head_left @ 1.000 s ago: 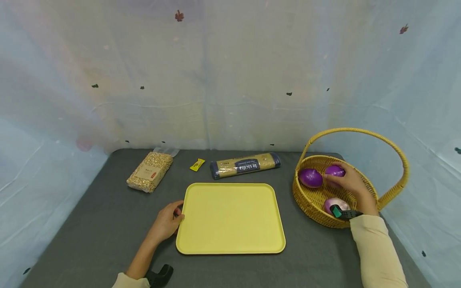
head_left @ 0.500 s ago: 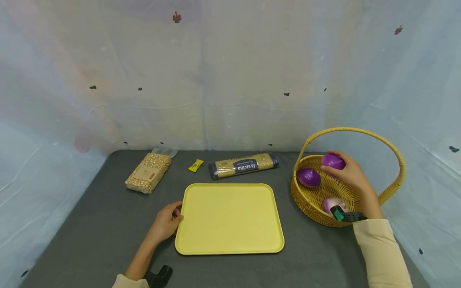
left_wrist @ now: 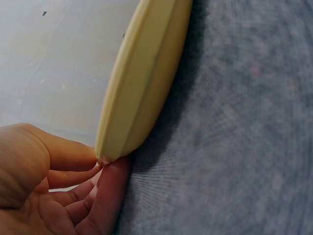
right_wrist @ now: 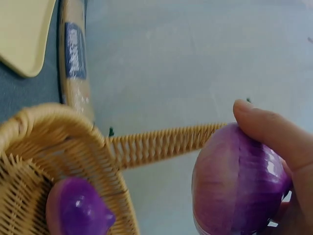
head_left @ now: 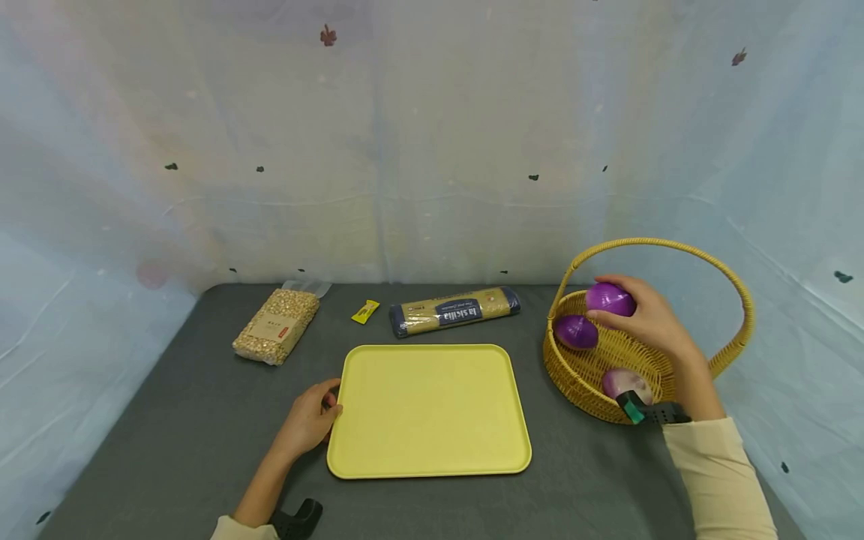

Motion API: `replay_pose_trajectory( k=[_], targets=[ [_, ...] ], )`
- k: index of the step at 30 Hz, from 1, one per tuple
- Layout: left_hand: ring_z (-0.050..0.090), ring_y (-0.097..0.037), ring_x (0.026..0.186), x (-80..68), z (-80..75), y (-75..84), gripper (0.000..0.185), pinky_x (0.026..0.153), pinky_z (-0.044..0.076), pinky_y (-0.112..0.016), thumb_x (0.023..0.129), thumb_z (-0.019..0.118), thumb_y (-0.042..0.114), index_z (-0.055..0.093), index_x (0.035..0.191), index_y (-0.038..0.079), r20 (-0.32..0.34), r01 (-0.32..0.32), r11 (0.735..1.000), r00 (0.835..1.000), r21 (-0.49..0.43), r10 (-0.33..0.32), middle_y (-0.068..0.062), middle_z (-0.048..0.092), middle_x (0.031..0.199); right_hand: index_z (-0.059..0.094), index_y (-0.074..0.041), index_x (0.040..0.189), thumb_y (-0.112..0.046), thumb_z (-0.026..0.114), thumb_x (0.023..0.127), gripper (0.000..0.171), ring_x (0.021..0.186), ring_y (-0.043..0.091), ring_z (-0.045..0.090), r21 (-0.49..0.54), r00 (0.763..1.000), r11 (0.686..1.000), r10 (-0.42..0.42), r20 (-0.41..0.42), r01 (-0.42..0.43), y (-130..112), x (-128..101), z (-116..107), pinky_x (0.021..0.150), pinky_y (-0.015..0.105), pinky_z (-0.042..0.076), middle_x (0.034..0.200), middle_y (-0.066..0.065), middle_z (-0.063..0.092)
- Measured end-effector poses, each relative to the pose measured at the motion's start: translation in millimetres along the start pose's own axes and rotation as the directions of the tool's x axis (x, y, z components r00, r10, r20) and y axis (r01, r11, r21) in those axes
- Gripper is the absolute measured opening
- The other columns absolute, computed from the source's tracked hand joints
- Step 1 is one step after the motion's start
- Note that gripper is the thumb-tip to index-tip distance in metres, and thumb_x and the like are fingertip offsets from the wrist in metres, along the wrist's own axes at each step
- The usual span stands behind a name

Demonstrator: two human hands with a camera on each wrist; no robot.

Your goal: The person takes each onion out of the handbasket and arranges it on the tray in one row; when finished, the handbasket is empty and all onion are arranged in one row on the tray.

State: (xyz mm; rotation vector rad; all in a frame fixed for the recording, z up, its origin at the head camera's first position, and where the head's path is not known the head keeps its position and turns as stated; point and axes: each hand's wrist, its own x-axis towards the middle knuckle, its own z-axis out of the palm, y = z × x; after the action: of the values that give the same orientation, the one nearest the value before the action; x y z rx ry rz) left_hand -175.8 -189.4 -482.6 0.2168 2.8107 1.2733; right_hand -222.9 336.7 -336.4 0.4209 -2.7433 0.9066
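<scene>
My right hand (head_left: 648,319) grips a purple onion (head_left: 610,298) (right_wrist: 237,183) and holds it above the far rim of a wicker basket (head_left: 580,375) (right_wrist: 58,132). Two more onions lie in the basket, a purple one (head_left: 576,331) (right_wrist: 76,208) at its left and a paler one (head_left: 624,381) near the front. My left hand (head_left: 309,420) (left_wrist: 58,186) rests on the grey table, fingers touching the left edge of a yellow tray (head_left: 428,409) (left_wrist: 142,78).
A bag of beans (head_left: 277,324), a small yellow packet (head_left: 365,310) and a dark pasta pack (head_left: 454,310) (right_wrist: 73,54) lie behind the tray. Pale curtains close in the table's back and sides. The basket's tall handle (head_left: 715,262) arches over it.
My right hand has lifted the purple onion out of the basket, up and slightly left. The left hand has stayed at the tray's edge.
</scene>
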Motion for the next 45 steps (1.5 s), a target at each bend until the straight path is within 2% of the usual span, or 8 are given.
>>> replay_pose_trajectory(
  k=[5,9,17,27,35,45],
  targets=[
    [0.047,-0.015,0.06,0.3,0.0,-1.4,0.043,0.051,0.041,-0.026,0.087,0.06,0.001,0.049,0.127,-0.007,0.01,0.01,1.0,1.0,-0.006,-0.01,-0.007,0.051,0.084,0.05,-0.016,0.132,-0.025,0.075,0.079,0.06,0.104,0.026,0.05,-0.013,0.999,0.999,-0.046,0.018,0.046,-17,1,2,0.074,0.035,0.05,0.125,0.012,0.051],
    [0.046,-0.016,0.059,0.7,0.8,-2.9,0.043,0.05,0.041,-0.027,0.087,0.06,0.001,0.048,0.128,-0.007,0.017,0.02,1.0,1.0,-0.013,-0.02,-0.008,0.051,0.084,0.048,-0.015,0.134,-0.024,0.075,0.079,0.061,0.106,0.032,0.049,0.01,0.996,0.997,-0.081,0.049,0.08,-31,0,4,0.076,0.05,0.051,0.126,0.014,0.048],
    [0.046,-0.015,0.058,0.7,0.6,-2.2,0.043,0.05,0.04,-0.026,0.087,0.06,0.001,0.049,0.127,-0.007,0.011,0.01,1.0,1.0,-0.004,-0.01,-0.007,0.05,0.083,0.047,-0.016,0.135,-0.021,0.076,0.078,0.064,0.113,0.037,0.046,0.073,0.991,0.991,-0.116,0.062,0.111,-54,3,15,0.079,0.06,0.049,0.133,0.013,0.044],
    [0.046,-0.014,0.057,-0.1,0.8,-1.1,0.043,0.049,0.04,-0.026,0.086,0.06,0.0,0.049,0.127,-0.008,0.004,0.002,1.0,1.0,-0.009,-0.002,-0.007,0.051,0.083,0.052,-0.017,0.13,-0.02,0.079,0.074,0.063,0.108,0.026,0.051,0.116,0.979,0.977,-0.19,0.07,0.182,-74,19,41,0.082,0.051,0.05,0.128,0.006,0.05],
    [0.046,-0.014,0.056,-0.3,1.1,-0.4,0.043,0.048,0.041,-0.025,0.087,0.06,0.001,0.049,0.128,-0.006,0.006,0.01,1.0,1.0,-0.02,-0.01,-0.007,0.051,0.083,0.052,-0.022,0.13,-0.028,0.078,0.075,0.061,0.11,0.024,0.049,0.141,0.967,0.963,-0.241,0.087,0.228,-87,29,62,0.083,0.046,0.051,0.129,0.004,0.048],
    [0.046,-0.015,0.056,-1.3,1.0,0.4,0.043,0.047,0.041,-0.027,0.087,0.059,0.001,0.048,0.128,-0.007,0.008,0.019,1.0,1.0,-0.017,-0.019,-0.007,0.051,0.083,0.051,-0.02,0.131,-0.03,0.078,0.076,0.062,0.112,0.026,0.05,0.168,0.946,0.945,-0.301,0.118,0.28,-98,37,95,0.084,0.046,0.051,0.13,0.005,0.048]
  ],
)
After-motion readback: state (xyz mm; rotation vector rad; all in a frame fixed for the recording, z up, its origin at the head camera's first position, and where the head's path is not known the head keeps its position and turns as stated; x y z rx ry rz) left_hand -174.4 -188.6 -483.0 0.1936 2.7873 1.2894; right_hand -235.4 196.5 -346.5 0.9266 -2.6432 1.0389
